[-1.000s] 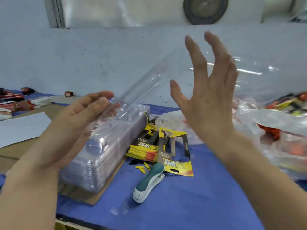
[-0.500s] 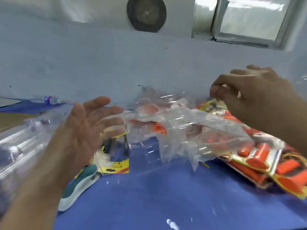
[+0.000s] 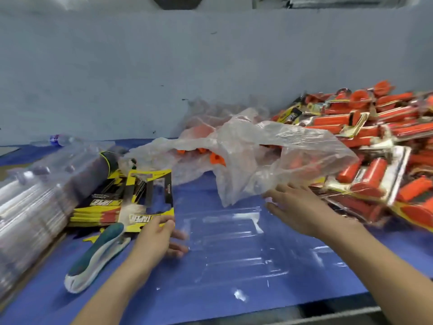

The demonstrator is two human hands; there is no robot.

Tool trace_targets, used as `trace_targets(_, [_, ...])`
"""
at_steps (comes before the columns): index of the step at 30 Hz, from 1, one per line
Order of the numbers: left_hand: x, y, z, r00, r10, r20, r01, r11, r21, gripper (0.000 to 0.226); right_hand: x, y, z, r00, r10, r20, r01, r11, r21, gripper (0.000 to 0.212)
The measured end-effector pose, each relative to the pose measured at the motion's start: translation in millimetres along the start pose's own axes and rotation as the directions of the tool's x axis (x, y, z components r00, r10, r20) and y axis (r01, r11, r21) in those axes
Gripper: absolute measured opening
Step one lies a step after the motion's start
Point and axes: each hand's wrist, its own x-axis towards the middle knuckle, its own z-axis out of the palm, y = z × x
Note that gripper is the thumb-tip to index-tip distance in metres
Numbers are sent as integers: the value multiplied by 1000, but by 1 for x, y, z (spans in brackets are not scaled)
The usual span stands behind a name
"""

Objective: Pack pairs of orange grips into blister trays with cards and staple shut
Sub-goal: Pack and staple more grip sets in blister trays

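Where the blue table covering [image 3: 210, 299] nears its front edge, a clear plastic blister tray [image 3: 229, 242] lies opened flat, its moulded channels catching the light. The left hand [image 3: 157, 240] sits at the tray's left edge with fingers loosely bent against the plastic; motion blur hides whether it actually pinches the edge, so I cannot tell. The right hand [image 3: 297, 212] reaches over the tray's far right corner with its fingers spread and straight, gripping nothing. Just left of the left hand lies a teal-and-white stapler [image 3: 98, 256], and behind it a stack of yellow-and-black printed cards [image 3: 103, 202]. Further left sits a tall stack of nested clear trays [image 3: 35, 202]. Beyond the open tray lies a crumpled clear plastic bag [image 3: 269, 160] with loose orange grips [image 3: 216, 158] showing inside. To the right rises a pile of finished carded packs [image 3: 375, 146]. Far left, against the grey-blue wall [image 3: 164, 78], lies what seems to be a clear water bottle [image 3: 61, 139].
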Motion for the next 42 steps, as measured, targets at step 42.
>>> trace_targets(42, [58, 13, -93, 878, 332, -344, 44, 659, 750, 23, 14, -75, 18, 964, 62, -260, 51, 913, 404, 29])
